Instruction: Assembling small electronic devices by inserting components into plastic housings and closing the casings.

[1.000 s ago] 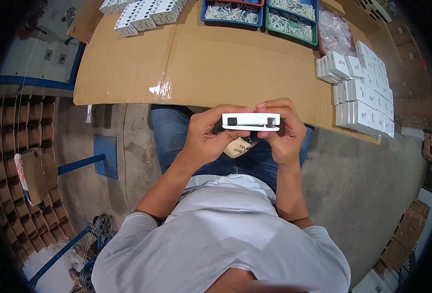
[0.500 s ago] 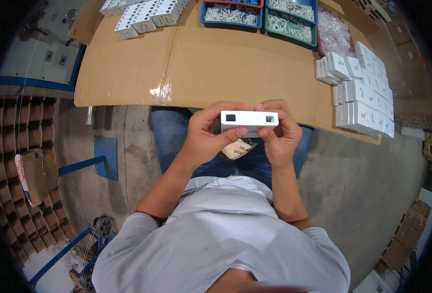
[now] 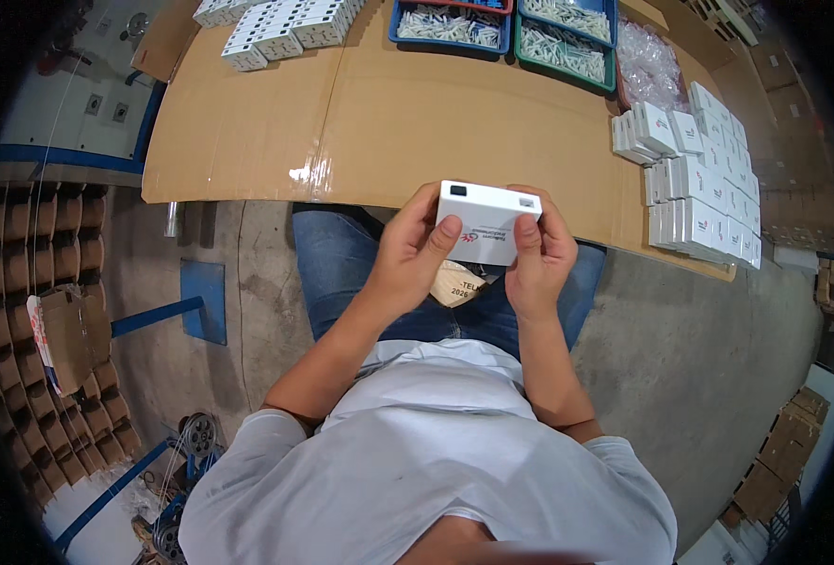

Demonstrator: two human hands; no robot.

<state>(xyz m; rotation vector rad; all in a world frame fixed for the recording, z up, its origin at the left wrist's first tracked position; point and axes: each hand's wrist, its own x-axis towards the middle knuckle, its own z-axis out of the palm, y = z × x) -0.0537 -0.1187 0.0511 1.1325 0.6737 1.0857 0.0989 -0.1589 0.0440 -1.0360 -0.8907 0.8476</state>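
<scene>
A small flat white plastic box [image 3: 488, 247] is held over my lap, just off the table's near edge. Two openings show along its far narrow side, a dark one at the left and a lighter one at the right; its broad face carries printing and a red mark. My left hand [image 3: 415, 243] grips the left side, thumb lying on the broad face. Around the right side closes my right hand [image 3: 541, 259], its thumb also on that face. Most of the fingers of both hands are hidden behind the box.
Across the cardboard-covered table [image 3: 417, 132], white boxes with dark openings [image 3: 290, 28] stand in rows at far left. Trays of small white parts [image 3: 567, 49] sit at the back, beside a bin of clear plastic bags [image 3: 647, 61]. Stacked white boxes [image 3: 704, 193] line the right edge.
Both hands have tilted the white box, so its printed broad face now shows below the narrow side. My thumbs have shifted up onto that face.
</scene>
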